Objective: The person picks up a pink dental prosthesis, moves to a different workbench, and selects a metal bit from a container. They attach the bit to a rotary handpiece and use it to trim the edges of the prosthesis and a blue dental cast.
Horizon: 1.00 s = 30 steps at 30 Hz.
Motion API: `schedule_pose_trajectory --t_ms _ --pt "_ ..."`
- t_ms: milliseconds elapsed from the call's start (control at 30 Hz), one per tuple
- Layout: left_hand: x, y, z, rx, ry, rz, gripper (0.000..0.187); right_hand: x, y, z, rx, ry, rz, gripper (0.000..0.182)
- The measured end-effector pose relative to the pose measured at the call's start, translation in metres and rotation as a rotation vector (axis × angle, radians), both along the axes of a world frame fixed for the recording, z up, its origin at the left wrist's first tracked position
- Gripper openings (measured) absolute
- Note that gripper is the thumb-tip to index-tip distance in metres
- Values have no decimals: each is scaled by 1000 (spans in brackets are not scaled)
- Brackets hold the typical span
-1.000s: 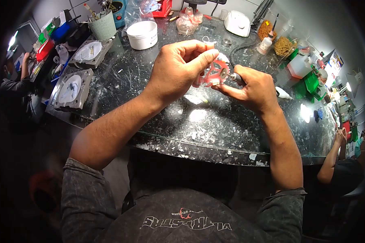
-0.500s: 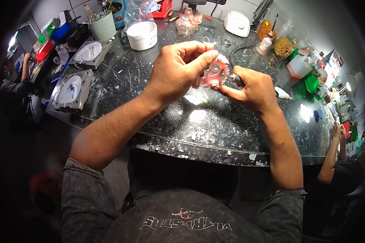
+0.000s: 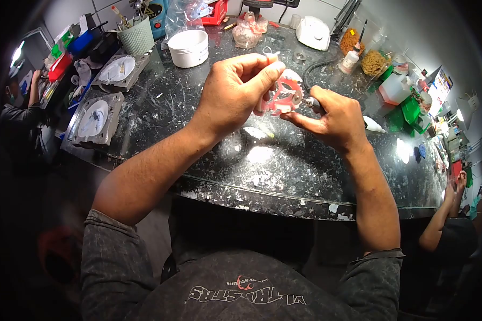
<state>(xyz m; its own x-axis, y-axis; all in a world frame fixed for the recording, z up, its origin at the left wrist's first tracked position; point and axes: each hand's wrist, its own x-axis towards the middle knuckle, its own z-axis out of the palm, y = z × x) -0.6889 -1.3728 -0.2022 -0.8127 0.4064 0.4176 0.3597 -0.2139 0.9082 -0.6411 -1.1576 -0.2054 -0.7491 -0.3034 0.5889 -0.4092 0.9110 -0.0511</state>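
Note:
My left hand (image 3: 233, 91) pinches a pink denture (image 3: 290, 85) with white teeth and openings in its plate, held up above the worktop. A thin pale loop stands up by the thumb and index fingertip. In my right hand (image 3: 337, 116) is a rotary handpiece (image 3: 314, 105), gripped like a pen, its tip right at the denture's right side. One finger of this hand reaches under the denture's lower edge. Below both hands, a small white piece (image 3: 256, 132) lies on the dark worktop (image 3: 219, 160).
Two flasks with white plaster, a nearer one (image 3: 112, 115) and a farther one (image 3: 136, 68), sit at left. Behind stand a white tub (image 3: 188, 49) and a tool cup (image 3: 136, 37). A dropper bottle (image 3: 350, 61) is at right. People work at both sides.
The denture has shifted slightly left and turned a little in my left hand. My right hand and the handpiece have barely moved. At far right, a person's hands have shifted.

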Motion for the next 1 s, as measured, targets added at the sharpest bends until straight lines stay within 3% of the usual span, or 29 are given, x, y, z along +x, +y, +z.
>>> schedule_pose_trajectory --t_ms 133,233,333,367,433,467,567,633,700,733,800,867,900,967,1000 --pt "-5 0 -2 14 -35 13 24 4 -3 7 2 15 10 59" --pt "-12 1 -7 8 6 50 38 4 -2 8 -15 56 27 60" --pt "-17 1 -11 -92 -21 180 70 2 0 6 -65 93 41 61" --pt "-18 1 -11 -94 -19 179 70 3 1 6 -62 82 32 60" --pt "-21 0 -8 57 -310 67 62 3 2 6 -61 73 18 59" --pt "-27 0 -13 91 -330 22 51 3 2 5 -96 79 42 56" --pt "-24 -2 -10 81 -309 -27 42 2 -1 5 -146 147 157 49" --pt "-22 -4 -9 110 -319 -74 39 0 -1 4 -160 210 245 51" --pt "-23 -5 -11 140 -330 -121 37 -2 2 0 -134 209 358 67" --pt "-26 -5 -14 179 -426 -205 36 7 0 7 -121 88 334 56" --pt "-27 -4 -14 219 -523 -291 36 -1 0 1 -111 137 386 51" --pt "-22 -1 -8 64 -645 -271 38 1 -2 3 -151 178 415 38" --pt "-18 -1 -5 65 -645 -269 38 1 -1 1 -151 178 417 38" --pt "-12 0 -2 6 -586 -177 40 0 4 -3 -413 40 360 32" --pt "-13 0 -2 35 -516 -189 40 -3 4 -4 -462 17 365 22"
